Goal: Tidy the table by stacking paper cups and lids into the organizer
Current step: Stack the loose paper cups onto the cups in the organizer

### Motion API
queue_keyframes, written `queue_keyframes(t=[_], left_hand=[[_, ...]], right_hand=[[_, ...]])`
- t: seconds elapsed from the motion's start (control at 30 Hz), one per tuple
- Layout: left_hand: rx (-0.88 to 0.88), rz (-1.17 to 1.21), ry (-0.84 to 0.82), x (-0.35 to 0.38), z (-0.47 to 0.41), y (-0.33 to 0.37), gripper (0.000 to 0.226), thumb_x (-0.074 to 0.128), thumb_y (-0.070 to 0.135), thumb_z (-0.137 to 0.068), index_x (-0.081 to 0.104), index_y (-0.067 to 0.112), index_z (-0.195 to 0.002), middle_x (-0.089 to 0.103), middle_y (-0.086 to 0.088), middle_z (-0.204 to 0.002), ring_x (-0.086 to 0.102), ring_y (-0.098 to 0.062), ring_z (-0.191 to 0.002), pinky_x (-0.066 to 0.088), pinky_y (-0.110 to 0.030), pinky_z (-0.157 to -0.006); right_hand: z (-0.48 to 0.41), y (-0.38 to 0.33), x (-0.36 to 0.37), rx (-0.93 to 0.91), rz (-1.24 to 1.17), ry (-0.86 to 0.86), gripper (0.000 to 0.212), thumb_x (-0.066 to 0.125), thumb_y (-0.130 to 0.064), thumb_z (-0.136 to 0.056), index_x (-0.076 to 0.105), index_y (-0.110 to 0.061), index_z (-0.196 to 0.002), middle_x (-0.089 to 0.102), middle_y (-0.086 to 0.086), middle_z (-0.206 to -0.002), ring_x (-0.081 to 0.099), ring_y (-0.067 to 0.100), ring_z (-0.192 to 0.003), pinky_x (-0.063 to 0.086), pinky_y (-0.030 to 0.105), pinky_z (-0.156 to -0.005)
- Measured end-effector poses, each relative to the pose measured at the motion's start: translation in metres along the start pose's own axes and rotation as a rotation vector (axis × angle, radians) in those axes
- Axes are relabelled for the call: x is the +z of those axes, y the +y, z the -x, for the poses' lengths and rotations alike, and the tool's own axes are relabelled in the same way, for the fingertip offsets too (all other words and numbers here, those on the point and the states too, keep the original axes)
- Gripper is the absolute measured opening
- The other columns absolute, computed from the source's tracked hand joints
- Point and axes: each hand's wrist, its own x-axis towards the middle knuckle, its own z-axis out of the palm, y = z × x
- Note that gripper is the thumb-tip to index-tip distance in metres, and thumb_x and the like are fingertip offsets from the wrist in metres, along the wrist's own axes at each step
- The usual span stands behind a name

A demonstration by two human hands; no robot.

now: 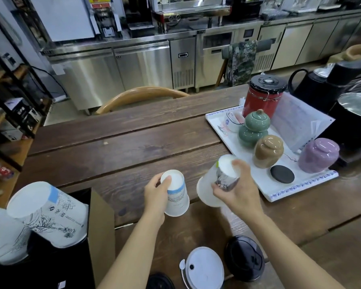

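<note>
Tray (283, 189) just beside right hand (238, 190)

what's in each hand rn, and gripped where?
Left hand: inverted blue-banded paper cup, fingers on its upturned base end. Right hand: inverted cup stack, fingers around the top cup's base end.

Four paper cups (176, 195); three lids (204, 268); three ceramic jars (268, 151); one red canister (263, 97).

One head-worn camera is looking forward and down, close over the near worktop (133, 142), facing the far steel counters (117, 65).
</note>
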Motion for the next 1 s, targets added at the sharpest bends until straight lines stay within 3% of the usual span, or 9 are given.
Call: queue_keyframes(t=[0.1, 0.17, 0.23, 0.3, 0.4, 0.6, 0.7, 0.87, 1.0], left_hand=[[-0.013, -0.006, -0.014, 0.005, 0.002, -0.003, 0.014, 0.052, 0.018, -0.091, 0.063, 0.020, -0.098, 0.063, -0.001, -0.101, 0.056, -0.019, -0.092, 0.041, -0.036, -0.079], [-0.055, 0.011, -0.031, 0.007, 0.002, -0.005, 0.012, 0.052, 0.024, -0.091, 0.063, 0.022, -0.095, 0.063, -0.001, -0.099, 0.057, -0.015, -0.087, 0.041, -0.036, -0.081], [-0.138, 0.062, -0.049, 0.008, 0.003, -0.007, 0.018, 0.052, 0.034, -0.091, 0.065, 0.022, -0.094, 0.065, 0.000, -0.095, 0.058, -0.012, -0.085, 0.043, -0.037, -0.085], [-0.225, 0.140, -0.072, 0.006, 0.001, -0.009, 0.034, 0.047, 0.045, -0.091, 0.068, 0.019, -0.098, 0.069, -0.001, -0.098, 0.061, -0.016, -0.094, 0.045, -0.040, -0.091], [-0.272, 0.262, -0.116, 0.001, -0.001, -0.012, 0.042, 0.042, 0.047, -0.092, 0.069, 0.016, -0.093, 0.070, -0.004, -0.099, 0.062, -0.018, -0.092, 0.044, -0.036, -0.079], [-0.272, 0.197, -0.169, -0.007, 0.001, -0.020, 0.023, 0.053, 0.028, -0.090, 0.068, 0.012, -0.096, 0.070, -0.013, -0.108, 0.064, -0.023, -0.090, 0.048, -0.040, -0.087], [-0.225, 0.081, -0.174, -0.008, 0.003, -0.025, 0.017, 0.052, 0.020, -0.089, 0.069, 0.022, -0.088, 0.071, -0.010, -0.109, 0.064, -0.025, -0.103, 0.048, -0.038, -0.088], [-0.236, 0.045, -0.204, -0.006, 0.002, -0.027, 0.017, 0.050, 0.029, -0.091, 0.065, 0.026, -0.087, 0.069, -0.001, -0.105, 0.061, -0.017, -0.099, 0.044, -0.030, -0.077], [-0.298, 0.005, -0.265, 0.002, 0.007, -0.034, 0.024, 0.040, 0.041, -0.095, 0.058, 0.027, -0.101, 0.062, 0.005, -0.111, 0.054, -0.011, -0.100, 0.038, -0.029, -0.087]], right_hand=[[-0.008, -0.028, -0.019, -0.134, -0.128, 0.099, 0.069, 0.076, -0.035, -0.057, 0.031, -0.035, -0.109, 0.052, -0.012, -0.110, 0.061, 0.020, -0.093, 0.050, 0.043, -0.082], [-0.010, -0.046, -0.026, -0.256, -0.161, 0.138, 0.068, 0.076, -0.027, -0.056, 0.031, -0.034, -0.106, 0.042, -0.030, -0.106, 0.052, -0.012, -0.091, 0.047, 0.021, -0.081], [-0.009, -0.060, -0.027, -0.349, -0.167, 0.145, 0.068, 0.076, -0.031, -0.056, 0.031, -0.030, -0.107, 0.038, -0.029, -0.105, 0.044, -0.022, -0.087, 0.040, 0.008, -0.076], [-0.006, -0.067, -0.020, -0.377, -0.160, 0.092, 0.066, 0.071, -0.041, -0.056, 0.031, -0.029, -0.107, 0.038, -0.033, -0.105, 0.046, -0.014, -0.082, 0.042, 0.016, -0.076], [-0.002, -0.067, -0.004, -0.334, -0.082, -0.043, 0.068, 0.070, -0.045, -0.057, 0.028, -0.031, -0.109, 0.041, -0.029, -0.103, 0.050, 0.005, -0.082, 0.044, 0.031, -0.074], [-0.003, -0.038, 0.033, -0.191, 0.200, -0.488, 0.072, 0.073, -0.034, -0.073, 0.031, -0.025, -0.131, 0.045, -0.006, -0.129, 0.052, 0.015, -0.091, 0.042, 0.031, -0.081], [0.000, -0.020, 0.045, -0.164, 0.171, -0.524, 0.074, 0.075, -0.033, -0.072, 0.031, -0.023, -0.130, 0.045, -0.007, -0.131, 0.053, 0.017, -0.107, 0.038, 0.028, -0.079], [0.003, 0.006, 0.060, 0.104, -0.124, -0.519, 0.119, 0.082, -0.023, -0.058, -0.003, -0.043, -0.140, 0.054, -0.019, -0.115, 0.061, 0.013, -0.102, 0.048, 0.033, -0.089], [0.010, 0.030, 0.074, 0.153, -0.173, -0.594, 0.080, 0.076, -0.014, -0.052, 0.039, -0.031, -0.121, 0.060, -0.006, -0.117, 0.058, 0.014, -0.114, 0.049, 0.037, -0.097]])
